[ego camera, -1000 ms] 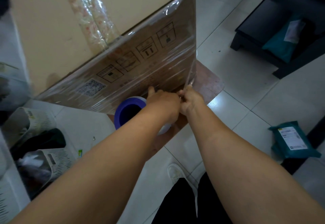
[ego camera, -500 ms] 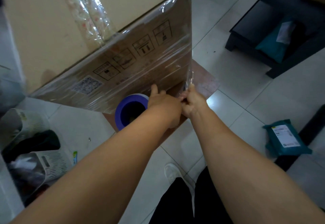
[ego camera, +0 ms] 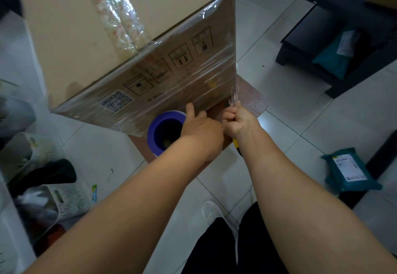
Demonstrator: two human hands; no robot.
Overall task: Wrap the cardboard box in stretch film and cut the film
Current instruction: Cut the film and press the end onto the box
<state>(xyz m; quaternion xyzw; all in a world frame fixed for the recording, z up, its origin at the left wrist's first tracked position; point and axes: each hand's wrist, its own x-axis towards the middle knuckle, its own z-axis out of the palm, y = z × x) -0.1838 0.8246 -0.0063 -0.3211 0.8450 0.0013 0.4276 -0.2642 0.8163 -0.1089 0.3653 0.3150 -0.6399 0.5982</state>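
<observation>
The cardboard box stands on a brown mat on the tiled floor, filling the upper left of the view. Its near side face, printed with handling symbols and a square code label, is covered in stretch film that shines in wrinkled bands. A bunched strip of film also runs across the plain top face. At the box's near right corner a loose edge of film hangs down the vertical edge.

The right hand is closed in a fist just below that corner, pinching the lower end of the loose film between its fingers. A small yellow item shows under its wrist; what it is cannot be told. The left hand sits just beside the right one, curled around the film roll, with its thumb raised against the wrapped side of the box. The roll has a blue core and stands open end up, touching the bottom edge of the box.

Farther out, white slatted baskets with dark contents lie on the floor at the left. A teal parcel with a white label lies on the floor at the right, and a dark low shelf stands at the upper right with another teal parcel on it. The person's dark trousers and a white shoe show at the bottom.
</observation>
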